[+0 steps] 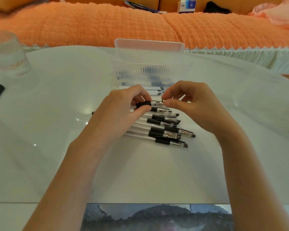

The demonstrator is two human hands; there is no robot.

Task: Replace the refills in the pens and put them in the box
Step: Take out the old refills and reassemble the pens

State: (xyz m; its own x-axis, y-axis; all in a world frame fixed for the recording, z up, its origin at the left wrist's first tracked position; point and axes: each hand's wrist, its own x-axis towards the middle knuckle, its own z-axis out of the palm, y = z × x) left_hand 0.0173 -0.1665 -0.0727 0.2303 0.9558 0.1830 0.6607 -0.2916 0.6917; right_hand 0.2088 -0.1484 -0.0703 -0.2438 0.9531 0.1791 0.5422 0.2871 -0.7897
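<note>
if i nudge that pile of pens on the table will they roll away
Probably a little: the pens have round, smooth barrels and the table looks glossy. Their cap clips would likely stop them quickly. They look light and stiff.

Pile of pens point(162, 129) on table point(57, 114), box point(148, 67) behind it, sofa point(107, 25) beyond

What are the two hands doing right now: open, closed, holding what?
Left hand: closed around a pen.
Right hand: closed, pinching that pen's metal tip.
</note>
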